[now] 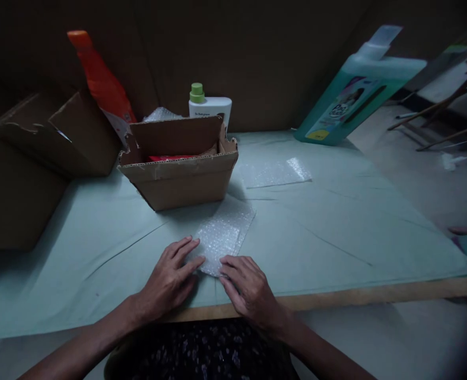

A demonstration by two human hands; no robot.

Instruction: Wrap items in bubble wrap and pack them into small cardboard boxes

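Observation:
A folded sheet of clear bubble wrap (220,238) lies flat near the table's front edge, its layers slightly askew. At its left side, my left hand (170,274) rests with fingers apart, the fingertips and thumb touching the wrap's edge. My right hand (251,287) is at the lower right corner, fingers bent and close together, with the thumb beneath them at the wrap's edge. Just behind the wrap stands an open cardboard box (181,182) with something red (170,158) inside, mostly hidden by the front wall.
Another bubble wrap piece (277,173) lies right of the box. Behind stand a red bottle (109,84), a white bottle with a green cap (212,105) and a large teal bottle (344,100). More cardboard (19,190) is at left. A pale green cloth (316,227) covers the table.

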